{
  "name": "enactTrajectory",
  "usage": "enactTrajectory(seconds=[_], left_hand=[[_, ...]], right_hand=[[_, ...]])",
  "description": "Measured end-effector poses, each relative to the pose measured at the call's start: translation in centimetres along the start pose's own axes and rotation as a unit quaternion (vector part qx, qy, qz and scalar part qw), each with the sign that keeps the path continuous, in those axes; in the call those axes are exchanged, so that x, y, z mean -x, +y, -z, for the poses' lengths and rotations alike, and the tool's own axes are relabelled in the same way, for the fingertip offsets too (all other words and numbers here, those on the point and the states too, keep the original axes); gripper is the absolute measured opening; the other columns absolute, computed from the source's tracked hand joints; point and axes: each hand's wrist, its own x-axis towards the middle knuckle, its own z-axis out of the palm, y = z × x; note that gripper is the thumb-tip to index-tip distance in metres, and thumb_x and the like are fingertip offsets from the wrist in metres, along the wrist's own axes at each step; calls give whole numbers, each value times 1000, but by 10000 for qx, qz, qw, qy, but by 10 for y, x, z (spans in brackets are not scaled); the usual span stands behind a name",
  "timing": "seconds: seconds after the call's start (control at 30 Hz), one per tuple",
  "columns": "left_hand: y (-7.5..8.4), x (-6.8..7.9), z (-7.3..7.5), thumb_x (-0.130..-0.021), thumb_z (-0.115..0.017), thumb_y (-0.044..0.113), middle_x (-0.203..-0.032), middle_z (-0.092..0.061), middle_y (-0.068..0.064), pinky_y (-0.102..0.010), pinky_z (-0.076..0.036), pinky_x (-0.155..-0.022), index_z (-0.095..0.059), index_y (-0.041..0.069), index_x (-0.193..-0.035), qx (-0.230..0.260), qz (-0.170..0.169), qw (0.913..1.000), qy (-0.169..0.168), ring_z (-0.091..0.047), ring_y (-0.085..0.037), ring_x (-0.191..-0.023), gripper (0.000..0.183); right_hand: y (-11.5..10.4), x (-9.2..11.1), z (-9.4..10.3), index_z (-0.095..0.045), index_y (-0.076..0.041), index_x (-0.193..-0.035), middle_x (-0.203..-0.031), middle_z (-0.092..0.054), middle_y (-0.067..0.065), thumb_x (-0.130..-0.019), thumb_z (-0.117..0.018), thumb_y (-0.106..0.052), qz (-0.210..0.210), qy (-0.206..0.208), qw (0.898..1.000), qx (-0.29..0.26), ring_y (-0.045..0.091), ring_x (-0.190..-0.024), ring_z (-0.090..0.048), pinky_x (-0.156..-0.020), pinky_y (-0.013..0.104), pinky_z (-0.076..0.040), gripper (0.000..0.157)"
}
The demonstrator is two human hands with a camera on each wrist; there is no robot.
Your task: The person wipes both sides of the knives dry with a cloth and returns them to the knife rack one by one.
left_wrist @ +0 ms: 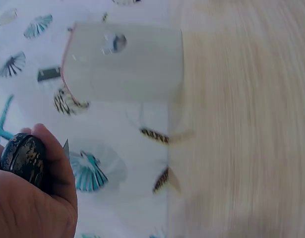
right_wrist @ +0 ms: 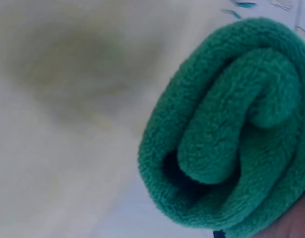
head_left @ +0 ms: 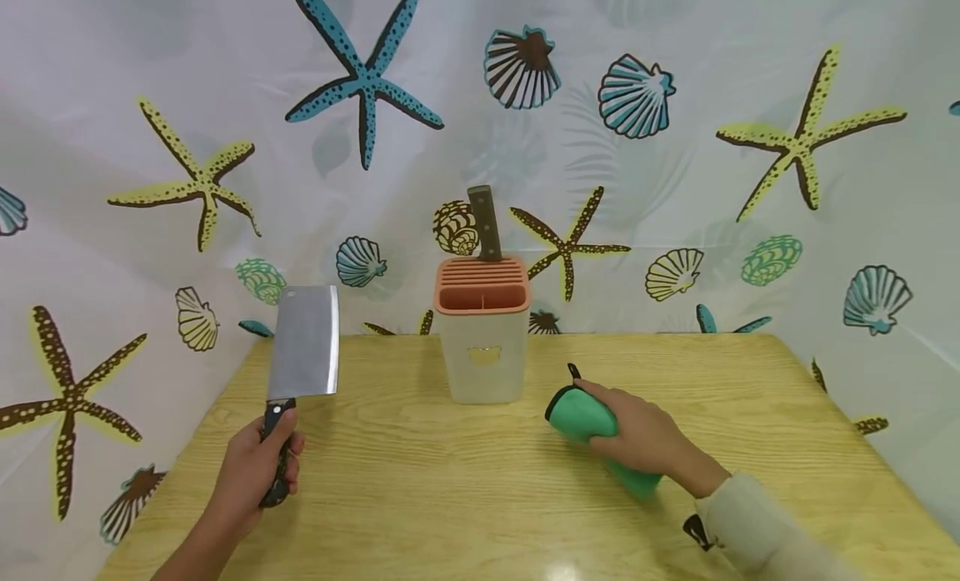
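Observation:
My left hand (head_left: 255,464) grips the black handle of a cleaver (head_left: 303,339), its broad steel blade pointing up and its bright edge facing right. In the left wrist view, the worn butt of the handle (left_wrist: 24,157) shows inside the curled fingers, with most of the blade hidden. On the right, my right hand (head_left: 637,431) holds a rolled green towel (head_left: 581,413) with dark trim and a small black loop, over the table. The right wrist view shows the folded end of the towel (right_wrist: 216,129) close up.
A white knife block (head_left: 486,356) with an orange slotted top stands at the table's back middle, one dark-handled knife (head_left: 486,222) upright in it. The wooden table (head_left: 450,498) meets a hanging sheet (head_left: 480,164) printed with starfish and shells at the back and sides.

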Motion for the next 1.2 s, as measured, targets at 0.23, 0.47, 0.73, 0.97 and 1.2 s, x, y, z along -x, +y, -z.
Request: enactTrajectory(seconds=[0.23,0.47,0.73,0.97,1.2], left_hand=[[6,37,-44,-103,-47,49,-66,-50,5,-29,-52,-43,-45,8,-98,337,-281,9990,106,-48,-8,-43,42],[5,63,-81,-103,-51,44,-67,-50,4,-33,-50,-38,-48,6,-105,740,-487,9961,-39,-46,-9,-40,38],[6,84,-116,-104,-52,37,-66,-50,1,-33,-48,-36,-47,1,-109,787,-696,9931,-512,-45,-10,-38,36],[0,78,-145,-102,-55,38,-66,-51,-1,-31,-47,-35,-46,-1,-103,772,-833,9891,-939,-46,-8,-37,40],[-2,77,-160,-101,-58,39,-64,-49,2,-30,-46,-33,-46,-1,-101,903,-944,9813,-1413,-46,-7,-35,42]], right_hand=[[-32,-7,40,-35,-21,-156,-134,-58,14,-86,-68,-18,633,725,9945,-412,20,-89,-56,-64,33,-44,77],[-73,-20,71,-31,-27,-156,-140,-51,11,-87,-66,-14,1326,1381,9800,-541,23,-88,-53,-66,35,-44,78],[-118,-32,86,-37,-26,-155,-145,-51,6,-87,-66,-11,2056,1966,9585,153,20,-87,-58,-62,31,-45,75],[-138,-53,85,-43,-28,-152,-146,-51,11,-89,-72,-15,2565,2599,9187,1506,30,-118,-63,-62,42,-59,70],[-135,-58,71,-47,-27,-150,-145,-53,12,-85,-79,-23,2574,2757,8963,2330,33,-115,-65,-57,42,-60,72]])
